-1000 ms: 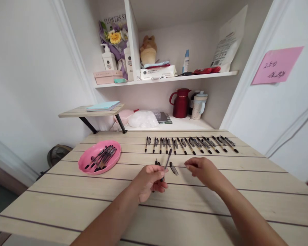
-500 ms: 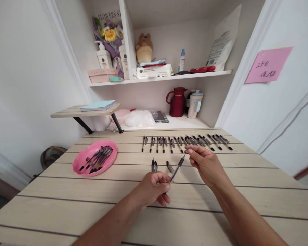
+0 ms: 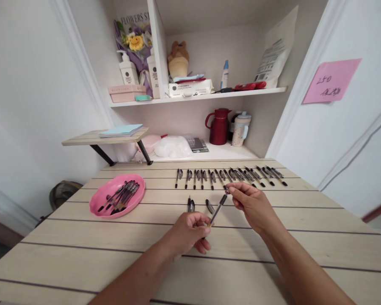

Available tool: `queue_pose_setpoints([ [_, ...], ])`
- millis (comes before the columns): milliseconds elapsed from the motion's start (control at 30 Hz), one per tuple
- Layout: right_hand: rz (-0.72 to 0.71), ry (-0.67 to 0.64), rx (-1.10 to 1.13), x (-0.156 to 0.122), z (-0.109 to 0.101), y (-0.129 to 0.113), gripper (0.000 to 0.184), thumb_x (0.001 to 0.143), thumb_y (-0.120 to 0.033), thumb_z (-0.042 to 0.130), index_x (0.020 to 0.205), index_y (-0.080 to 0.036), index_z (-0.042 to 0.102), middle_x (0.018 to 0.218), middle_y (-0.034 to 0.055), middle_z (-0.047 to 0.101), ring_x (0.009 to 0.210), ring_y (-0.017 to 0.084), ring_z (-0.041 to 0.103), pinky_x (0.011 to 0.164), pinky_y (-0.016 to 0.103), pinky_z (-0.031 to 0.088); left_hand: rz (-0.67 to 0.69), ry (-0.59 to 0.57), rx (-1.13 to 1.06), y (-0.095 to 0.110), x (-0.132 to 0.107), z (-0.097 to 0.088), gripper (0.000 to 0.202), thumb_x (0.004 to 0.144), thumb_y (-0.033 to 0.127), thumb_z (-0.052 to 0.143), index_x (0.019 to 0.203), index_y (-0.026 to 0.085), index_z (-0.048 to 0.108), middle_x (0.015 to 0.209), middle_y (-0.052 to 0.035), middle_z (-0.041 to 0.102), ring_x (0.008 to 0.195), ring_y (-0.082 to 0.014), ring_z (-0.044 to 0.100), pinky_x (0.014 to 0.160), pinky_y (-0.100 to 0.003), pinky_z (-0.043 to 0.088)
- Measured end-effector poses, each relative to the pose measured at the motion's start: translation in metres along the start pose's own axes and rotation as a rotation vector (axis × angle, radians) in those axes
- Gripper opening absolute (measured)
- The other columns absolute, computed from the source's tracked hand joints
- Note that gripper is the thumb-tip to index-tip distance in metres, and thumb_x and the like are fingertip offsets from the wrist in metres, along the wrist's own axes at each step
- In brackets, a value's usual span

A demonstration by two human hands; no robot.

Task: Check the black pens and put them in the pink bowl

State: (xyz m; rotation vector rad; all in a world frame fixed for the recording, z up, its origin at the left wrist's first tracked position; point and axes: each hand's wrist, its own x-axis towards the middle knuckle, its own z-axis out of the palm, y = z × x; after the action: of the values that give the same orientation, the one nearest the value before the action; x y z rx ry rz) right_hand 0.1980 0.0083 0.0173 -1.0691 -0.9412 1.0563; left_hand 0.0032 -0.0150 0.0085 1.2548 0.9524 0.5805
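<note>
My left hand (image 3: pixel 195 231) is closed around the lower part of a gel pen (image 3: pixel 217 210) with a clear barrel and black grip. The pen slants up to the right, its writing end towards my right hand (image 3: pixel 246 201). Thumb and forefinger of that hand pinch a tiny piece at the pen's tip; its exact shape is too small to tell. A loose black pen cap (image 3: pixel 209 206) lies just beyond the held pen. Left of it, partly behind my left hand, are an uncapped pen (image 3: pixel 188 204) and another cap (image 3: pixel 192 206).
Uncapped pens with caps beside them form a row (image 3: pixel 211 180) across the back of the table (image 3: pixel 120 254). A pink bowl (image 3: pixel 95 207) at the left holds several pens. Behind are a small raised stand (image 3: pixel 79 140), a red jug (image 3: pixel 219 127) and a light tumbler (image 3: pixel 241 130).
My right hand has moved slightly left and down, bringing the tiny piece from beside the pen's tip onto it. My left hand and the pen are almost still.
</note>
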Motion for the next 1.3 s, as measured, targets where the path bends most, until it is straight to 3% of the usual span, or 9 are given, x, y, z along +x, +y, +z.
queue_pose_setpoints([
  [367,0.152,-0.123,0.104,-0.003,0.000,-0.003,0.025,0.060,-0.035,0.072,0.076,-0.018,0.064,0.059,-0.0041,0.047,0.047,0.005,0.034,0.042,0.020,0.020,0.077,0.070,0.093,-0.011,0.007,0.001,0.023,0.070,0.025,0.052,0.091,0.015,0.054,0.073,0.0025,0.046,0.048,-0.0084,0.058,0.042,-0.018,0.044],
  [667,0.146,-0.144,0.043,-0.003,0.000,-0.002,0.025,0.061,-0.038,0.071,0.068,-0.017,0.060,0.051,-0.0045,0.045,0.046,0.006,0.033,0.043,0.022,0.020,0.232,0.211,0.316,-0.010,0.001,0.008,0.019,0.073,0.019,0.045,0.087,0.017,0.057,0.078,0.0011,0.047,0.048,-0.0046,0.053,0.044,-0.016,0.043],
  [833,0.123,-0.167,0.057,-0.006,0.001,-0.004,0.025,0.063,-0.037,0.070,0.061,-0.018,0.054,0.048,-0.0044,0.046,0.045,0.006,0.034,0.044,0.022,0.022,0.211,0.196,0.289,-0.010,0.001,0.012,0.018,0.073,0.020,0.046,0.088,0.016,0.055,0.077,0.0007,0.048,0.049,-0.0056,0.054,0.045,-0.017,0.044],
  [967,0.114,-0.205,0.112,-0.007,0.000,-0.007,0.027,0.068,-0.044,0.064,0.077,-0.019,0.062,0.073,0.0027,0.061,0.058,0.010,0.047,0.050,0.023,0.033,0.194,0.151,0.200,-0.008,0.002,0.013,0.021,0.074,0.023,0.046,0.093,0.016,0.053,0.077,0.0009,0.048,0.050,-0.0070,0.056,0.046,-0.018,0.045],
  [1067,0.114,-0.233,0.173,-0.006,-0.002,-0.007,0.033,0.071,-0.046,0.060,0.090,-0.020,0.065,0.093,0.0062,0.062,0.069,0.013,0.052,0.058,0.025,0.038,0.183,0.141,0.171,-0.009,0.003,0.013,0.021,0.074,0.023,0.047,0.093,0.016,0.053,0.075,0.0012,0.047,0.050,-0.0071,0.056,0.045,-0.018,0.045],
  [1200,0.088,-0.178,0.138,-0.005,0.000,-0.001,0.019,0.063,-0.033,0.071,0.075,-0.019,0.067,0.077,0.0019,0.063,0.060,0.010,0.048,0.059,0.025,0.037,0.178,0.134,0.157,-0.012,0.003,0.014,0.021,0.074,0.022,0.046,0.092,0.015,0.054,0.073,0.0016,0.048,0.048,-0.0067,0.055,0.045,-0.018,0.045],
  [1300,0.095,-0.136,0.135,-0.005,0.002,0.002,0.017,0.061,-0.032,0.072,0.060,-0.019,0.061,0.063,-0.0018,0.058,0.056,0.008,0.045,0.058,0.024,0.036,0.188,0.146,0.166,-0.013,0.003,0.015,0.021,0.073,0.022,0.046,0.091,0.015,0.054,0.072,0.0016,0.049,0.047,-0.0065,0.055,0.044,-0.018,0.045],
])
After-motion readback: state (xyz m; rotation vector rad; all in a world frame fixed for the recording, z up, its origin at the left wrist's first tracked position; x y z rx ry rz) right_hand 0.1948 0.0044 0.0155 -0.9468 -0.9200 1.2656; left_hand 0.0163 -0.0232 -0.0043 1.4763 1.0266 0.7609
